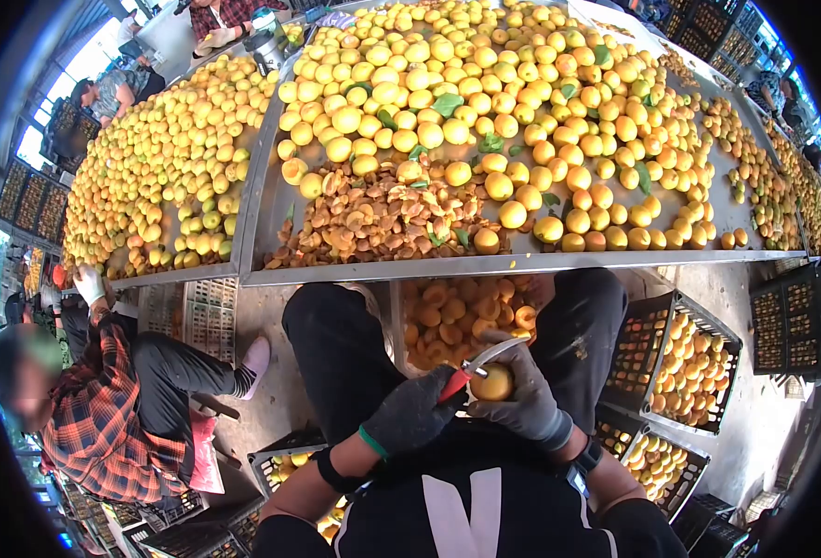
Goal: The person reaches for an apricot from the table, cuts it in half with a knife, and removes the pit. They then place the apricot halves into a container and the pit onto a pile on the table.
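Observation:
Both my hands wear dark gloves and meet above my lap. My left hand (409,412) is closed round the red handle of a cutting tool (455,383), whose curved metal part reaches over a yellow-orange fruit (492,382). The fruit sits in the fingers of my right hand (533,402). Between my knees, below the hands' far side, is a container of orange fruit pieces (457,321). Whether the metal touches the fruit is hard to tell.
A metal-edged table (522,264) ahead bears many yellow fruits and a pile of brown-orange pieces (383,219). Black crates of fruit (675,367) stand at the right. A person in a plaid shirt (113,414) sits at the left; other people are farther off.

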Demonstrator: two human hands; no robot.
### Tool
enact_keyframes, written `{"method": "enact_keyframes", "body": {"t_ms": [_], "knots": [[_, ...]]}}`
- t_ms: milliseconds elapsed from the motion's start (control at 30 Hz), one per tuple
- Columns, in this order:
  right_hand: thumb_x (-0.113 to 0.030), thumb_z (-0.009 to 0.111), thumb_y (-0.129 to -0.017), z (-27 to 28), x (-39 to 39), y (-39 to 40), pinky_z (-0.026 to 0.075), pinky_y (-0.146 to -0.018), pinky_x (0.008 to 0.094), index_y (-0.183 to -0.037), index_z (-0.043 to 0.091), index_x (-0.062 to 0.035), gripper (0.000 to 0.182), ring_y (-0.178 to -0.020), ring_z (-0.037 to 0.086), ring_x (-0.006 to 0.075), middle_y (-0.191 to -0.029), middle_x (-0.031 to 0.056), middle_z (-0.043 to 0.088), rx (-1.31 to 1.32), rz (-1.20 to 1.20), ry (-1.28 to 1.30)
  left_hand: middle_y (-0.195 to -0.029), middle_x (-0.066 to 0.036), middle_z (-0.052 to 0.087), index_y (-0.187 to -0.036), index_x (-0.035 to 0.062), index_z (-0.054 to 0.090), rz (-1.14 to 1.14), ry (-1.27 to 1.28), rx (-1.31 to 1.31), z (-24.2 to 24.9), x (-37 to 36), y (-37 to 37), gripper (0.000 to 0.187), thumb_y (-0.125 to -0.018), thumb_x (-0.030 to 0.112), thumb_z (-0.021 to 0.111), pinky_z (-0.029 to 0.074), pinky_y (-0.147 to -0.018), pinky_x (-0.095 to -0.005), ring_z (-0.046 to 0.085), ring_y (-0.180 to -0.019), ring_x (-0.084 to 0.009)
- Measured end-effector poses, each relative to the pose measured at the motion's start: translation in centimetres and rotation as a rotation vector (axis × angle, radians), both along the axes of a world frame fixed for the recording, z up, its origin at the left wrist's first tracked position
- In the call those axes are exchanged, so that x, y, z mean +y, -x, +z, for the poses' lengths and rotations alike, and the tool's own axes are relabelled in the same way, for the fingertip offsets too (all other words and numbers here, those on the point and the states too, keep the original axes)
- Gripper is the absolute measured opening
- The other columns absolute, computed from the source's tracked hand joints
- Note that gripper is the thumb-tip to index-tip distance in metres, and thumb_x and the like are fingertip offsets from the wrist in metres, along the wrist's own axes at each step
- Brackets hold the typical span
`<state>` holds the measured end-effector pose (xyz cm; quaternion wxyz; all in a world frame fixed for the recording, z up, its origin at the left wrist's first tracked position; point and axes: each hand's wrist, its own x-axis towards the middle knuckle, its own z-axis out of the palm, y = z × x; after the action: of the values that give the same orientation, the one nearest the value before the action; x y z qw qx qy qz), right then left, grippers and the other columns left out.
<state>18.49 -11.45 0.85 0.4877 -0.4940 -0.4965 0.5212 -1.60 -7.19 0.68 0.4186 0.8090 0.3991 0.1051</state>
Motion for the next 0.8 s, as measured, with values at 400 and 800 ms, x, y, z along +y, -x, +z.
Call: {"method": "enact_keyframes", "body": {"t_ms": [400, 800], "knots": [[-0.004, 0.083, -0.067, -0.4, -0.8, 0.6, 0.045, -0.094, 0.0314, -0.119, 0.052, -0.0043, 0.061, -0.107, 0.056, 0.0227, -0.115, 0.0101, 0.056, -0.039, -0.042, 0.074, -0.081, -0.026, 0.062, -0.118, -0.0086, 0.051, 0.016, -0.087, -0.001, -0.1, -0.7, 0.1, 0.048, -0.084, 0.022, 0.066, 0.050, -0.064, -0.0465, 0.063, -0.074, -0.0404], [-0.005, 0.080, -0.067, -0.4, 0.3, 1.6, 0.049, -0.082, 0.0365, -0.114, 0.051, -0.0032, 0.056, -0.095, 0.059, 0.0301, -0.109, 0.0160, 0.057, -0.552, -0.110, -0.360, -0.096, -0.024, 0.064, -0.126, 0.0022, 0.047, 0.049, 0.234, -0.166, -2.0, -0.9, -0.3, 0.049, -0.082, 0.017, 0.063, 0.050, -0.073, -0.0484, 0.062, -0.088, -0.0433]]}}
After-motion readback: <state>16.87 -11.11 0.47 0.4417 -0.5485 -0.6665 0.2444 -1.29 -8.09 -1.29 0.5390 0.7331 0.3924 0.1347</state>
